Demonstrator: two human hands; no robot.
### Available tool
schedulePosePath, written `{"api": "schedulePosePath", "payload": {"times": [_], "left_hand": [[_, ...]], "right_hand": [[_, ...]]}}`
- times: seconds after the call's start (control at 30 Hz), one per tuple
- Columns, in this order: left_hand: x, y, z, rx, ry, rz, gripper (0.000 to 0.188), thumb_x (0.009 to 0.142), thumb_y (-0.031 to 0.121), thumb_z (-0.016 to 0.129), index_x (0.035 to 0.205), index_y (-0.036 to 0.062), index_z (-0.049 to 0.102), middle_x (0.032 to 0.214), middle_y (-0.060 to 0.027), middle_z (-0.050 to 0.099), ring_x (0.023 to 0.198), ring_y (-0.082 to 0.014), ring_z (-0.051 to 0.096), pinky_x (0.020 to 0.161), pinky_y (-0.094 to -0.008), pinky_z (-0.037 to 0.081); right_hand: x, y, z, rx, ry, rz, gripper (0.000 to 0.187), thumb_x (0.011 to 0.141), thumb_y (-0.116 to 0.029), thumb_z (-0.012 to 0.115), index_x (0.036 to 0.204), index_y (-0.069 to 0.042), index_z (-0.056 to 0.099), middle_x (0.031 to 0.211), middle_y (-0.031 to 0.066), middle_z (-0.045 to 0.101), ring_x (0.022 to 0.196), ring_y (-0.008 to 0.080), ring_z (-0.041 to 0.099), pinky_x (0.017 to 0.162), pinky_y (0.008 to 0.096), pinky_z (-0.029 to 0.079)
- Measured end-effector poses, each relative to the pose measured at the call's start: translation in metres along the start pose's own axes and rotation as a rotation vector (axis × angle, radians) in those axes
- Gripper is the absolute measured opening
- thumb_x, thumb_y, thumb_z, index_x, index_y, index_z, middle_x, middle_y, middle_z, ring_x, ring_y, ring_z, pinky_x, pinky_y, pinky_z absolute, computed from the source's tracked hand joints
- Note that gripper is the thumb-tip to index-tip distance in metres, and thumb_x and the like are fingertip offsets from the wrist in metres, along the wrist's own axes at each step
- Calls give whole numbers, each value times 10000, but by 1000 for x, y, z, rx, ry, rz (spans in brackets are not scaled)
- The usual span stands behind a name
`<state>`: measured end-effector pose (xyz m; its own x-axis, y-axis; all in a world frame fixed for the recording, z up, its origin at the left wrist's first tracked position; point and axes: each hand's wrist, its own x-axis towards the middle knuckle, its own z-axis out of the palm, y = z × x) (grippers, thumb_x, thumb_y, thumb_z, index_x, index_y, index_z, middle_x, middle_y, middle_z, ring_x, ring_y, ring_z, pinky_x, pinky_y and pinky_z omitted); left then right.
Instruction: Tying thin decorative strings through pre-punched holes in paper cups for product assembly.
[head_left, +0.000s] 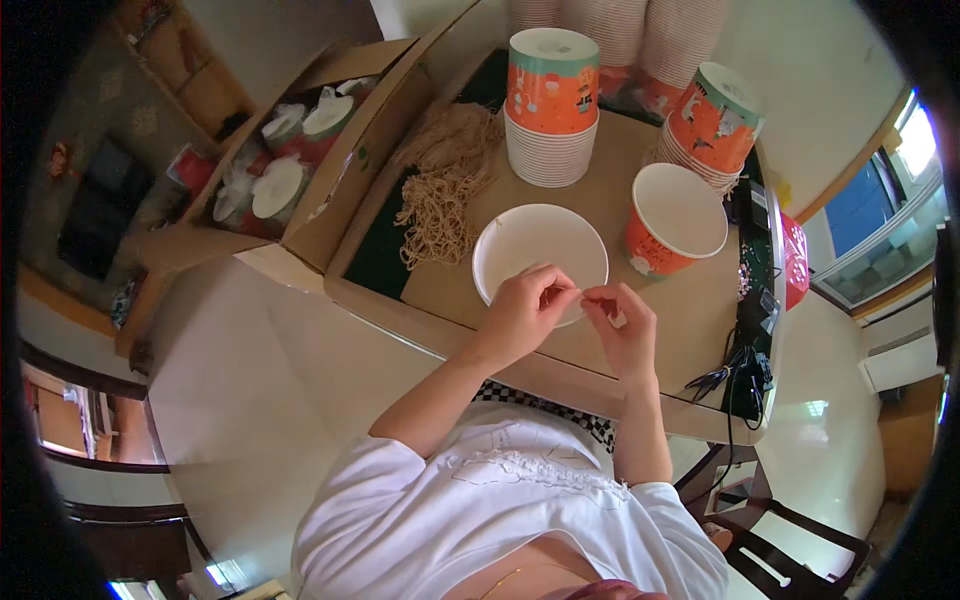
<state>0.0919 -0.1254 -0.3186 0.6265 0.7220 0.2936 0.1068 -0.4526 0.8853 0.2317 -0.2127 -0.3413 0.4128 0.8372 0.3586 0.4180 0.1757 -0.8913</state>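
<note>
My left hand [525, 312] is closed in a pinch over the near rim of a white round paper tub [540, 250]. Fingertip to fingertip with it, my right hand [624, 326] pinches too, just right of that rim. Whatever lies between the fingertips is too small to make out. To the right stands another open paper tub [678, 212], orange outside and white inside. A tangled heap of tan string [440, 205] lies left of the white tub.
Upside-down stacks of orange and green tubs [553, 90] [715, 120] stand behind. An open cardboard box [340, 165] holding wrapped tubs sits at the left. Black cables [735, 370] hang over the table's right front corner. A dark chair [790, 550] stands at lower right.
</note>
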Motion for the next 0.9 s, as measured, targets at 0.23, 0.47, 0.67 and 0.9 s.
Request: {"api": "schedulePosePath", "payload": {"times": [0.23,0.47,0.67,0.9], "left_hand": [[6,-6,2,-34,29,-71,143,902,124,585,866,-14,600,724,-102,615,604,-157,557,572,-293,444],[10,-6,3,-23,-18,-97,138,920,125,579,908,-5,624,719,-17,608,620,-55,499,570,-224,417],[10,-3,3,-64,-21,-124,109,900,106,602,906,1,629,717,-9,598,617,-48,484,567,-217,414],[12,-5,2,-48,-54,-93,77,819,46,662,885,14,640,785,-30,627,629,-81,536,580,-234,447]], "right_hand": [[2,7,-1,15,10,25,58,820,-25,666,877,-15,658,746,45,605,649,108,512,605,246,420],[6,1,-4,-16,-4,59,65,813,-41,677,872,-20,658,743,44,602,653,110,526,602,245,423],[6,4,-6,-55,-1,30,75,803,-39,687,868,-25,654,735,40,598,643,107,520,590,246,422],[6,10,-2,3,20,53,61,807,-27,682,856,-27,646,738,33,590,639,100,513,580,236,418]]}}
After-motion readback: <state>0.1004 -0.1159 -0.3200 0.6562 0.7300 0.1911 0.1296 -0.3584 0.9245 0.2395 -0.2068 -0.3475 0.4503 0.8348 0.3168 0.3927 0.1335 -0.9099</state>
